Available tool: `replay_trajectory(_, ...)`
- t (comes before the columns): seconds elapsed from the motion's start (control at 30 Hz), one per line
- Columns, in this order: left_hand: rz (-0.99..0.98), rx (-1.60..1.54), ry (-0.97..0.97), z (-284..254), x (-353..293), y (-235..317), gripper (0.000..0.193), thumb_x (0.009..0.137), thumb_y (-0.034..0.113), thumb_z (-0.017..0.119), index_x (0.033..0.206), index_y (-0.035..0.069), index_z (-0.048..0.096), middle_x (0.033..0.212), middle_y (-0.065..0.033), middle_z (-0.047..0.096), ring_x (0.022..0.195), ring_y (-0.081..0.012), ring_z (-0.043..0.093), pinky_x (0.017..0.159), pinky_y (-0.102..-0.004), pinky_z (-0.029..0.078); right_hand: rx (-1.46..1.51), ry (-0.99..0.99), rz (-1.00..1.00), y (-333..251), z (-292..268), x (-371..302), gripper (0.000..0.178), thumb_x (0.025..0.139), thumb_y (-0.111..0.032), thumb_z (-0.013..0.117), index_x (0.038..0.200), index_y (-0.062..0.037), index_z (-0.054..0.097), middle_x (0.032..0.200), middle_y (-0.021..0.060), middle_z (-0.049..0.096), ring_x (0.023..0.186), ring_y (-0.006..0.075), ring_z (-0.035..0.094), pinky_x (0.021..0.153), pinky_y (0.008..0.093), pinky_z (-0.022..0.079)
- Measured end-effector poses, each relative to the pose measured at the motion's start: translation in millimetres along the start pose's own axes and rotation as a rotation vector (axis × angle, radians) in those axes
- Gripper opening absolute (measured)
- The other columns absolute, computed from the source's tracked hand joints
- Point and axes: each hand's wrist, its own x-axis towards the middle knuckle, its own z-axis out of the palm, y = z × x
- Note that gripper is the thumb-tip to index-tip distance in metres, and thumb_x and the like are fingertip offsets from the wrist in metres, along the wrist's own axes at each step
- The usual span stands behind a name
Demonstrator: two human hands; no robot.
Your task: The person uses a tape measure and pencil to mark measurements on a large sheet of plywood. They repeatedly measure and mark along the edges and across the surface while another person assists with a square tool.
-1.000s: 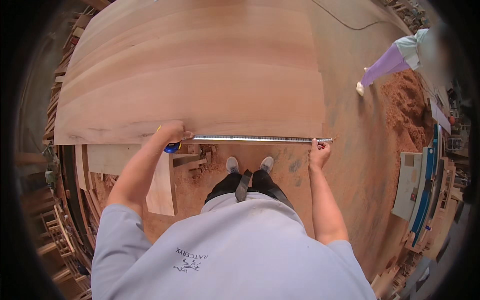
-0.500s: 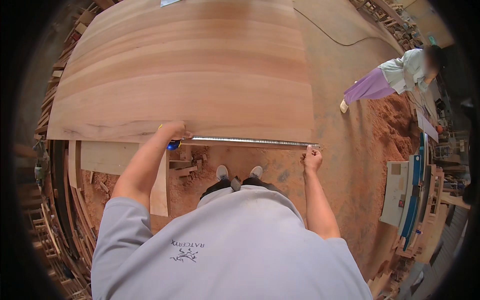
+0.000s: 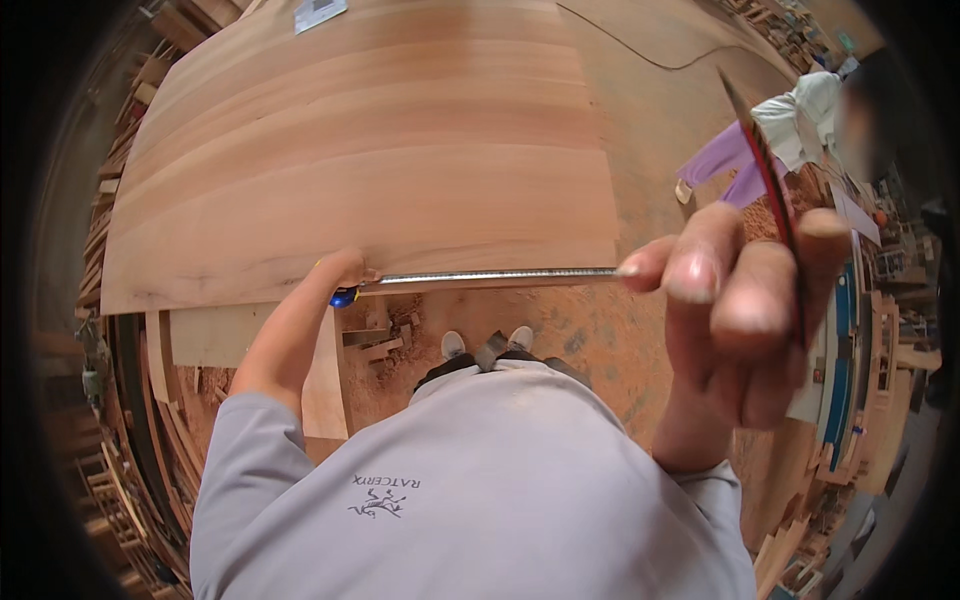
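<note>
A large wooden panel (image 3: 370,150) with streaked grain fills the upper left. Along its near edge lies a silver tape blade (image 3: 480,275), pulled out from a tape measure with a blue case (image 3: 343,297). My left hand (image 3: 347,268) is closed around that case at the panel's edge. Close to the camera, my right hand (image 3: 740,310) is raised and slightly blurred. A red and dark pencil (image 3: 768,165) is gripped among its fingers, the sharpened end pointing up. The far end of the blade is hidden behind this hand.
A person in purple trousers (image 3: 722,165) stands at the right by a sawdust heap. Wood offcuts (image 3: 385,342) lie under the panel's near edge, left of my shoes. A dark cable (image 3: 650,60) crosses the floor beyond. Stacked timber (image 3: 95,225) lines the left side.
My right hand has come away from the blade's end and risen toward the camera, showing the pencil. My left hand stays on the tape measure. The view has shifted slightly.
</note>
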Motion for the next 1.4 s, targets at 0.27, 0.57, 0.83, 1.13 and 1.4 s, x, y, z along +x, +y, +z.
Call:
replay_trajectory(0.27, 0.072, -0.100, 0.057, 31, 19, -14, 0.032, 0.096, 0.043, 0.062, 0.119, 0.026, 0.075, 0.103, -0.0154, 0.074, 0.094, -0.0368, 0.069, 0.080, -0.0460, 0.056, -0.001, -0.126, -0.062, -20, 18, 36, 0.037, 0.110, -0.024, 0.046, 0.134, 0.0037, 0.054, 0.102, 0.0224, 0.074, 0.085, 0.0260, 0.072, 0.079, 0.0359, 0.059)
replay_trajectory(0.57, -0.146, -0.206, 0.124, -8, 9, 35, 0.059, 0.088, 0.060, 0.066, 0.106, 0.005, 0.077, 0.116, -0.0225, 0.071, 0.110, -0.0408, 0.067, 0.094, -0.0498, 0.052, -0.107, -0.189, -0.115, -36, 17, 41, 0.037, 0.110, -0.023, 0.047, 0.134, 0.0036, 0.054, 0.102, 0.0218, 0.074, 0.085, 0.0251, 0.072, 0.079, 0.0351, 0.059)
replay_trajectory(0.83, -0.231, -0.299, 0.017, -43, -22, 41, 0.064, 0.090, 0.065, 0.066, 0.101, 0.004, 0.078, 0.109, -0.0223, 0.072, 0.103, -0.0401, 0.068, 0.089, -0.0475, 0.053, -0.126, -0.124, -0.064, -31, 4, 40, 0.036, 0.110, -0.022, 0.048, 0.133, 0.0036, 0.055, 0.102, 0.0213, 0.074, 0.085, 0.0242, 0.072, 0.079, 0.0344, 0.059)
replay_trajectory(1.13, -0.220, -0.283, 0.006, -46, -29, 29, 0.066, 0.089, 0.065, 0.067, 0.098, 0.001, 0.077, 0.102, -0.0243, 0.072, 0.098, -0.0412, 0.068, 0.085, -0.0488, 0.052, -0.139, -0.109, -0.057, -39, 2, 16, 0.035, 0.109, -0.021, 0.049, 0.133, 0.0035, 0.055, 0.102, 0.0207, 0.074, 0.086, 0.0233, 0.072, 0.080, 0.0336, 0.059)
replay_trajectory(1.4, -0.219, -0.268, -0.015, -33, -25, 30, 0.063, 0.089, 0.066, 0.066, 0.085, 0.005, 0.079, 0.090, -0.0206, 0.073, 0.089, -0.0375, 0.069, 0.081, -0.0469, 0.053, -0.119, -0.089, -0.037, -38, -33, 7, 0.034, 0.109, -0.020, 0.050, 0.133, 0.0035, 0.056, 0.102, 0.0201, 0.074, 0.086, 0.0225, 0.072, 0.080, 0.0328, 0.059)
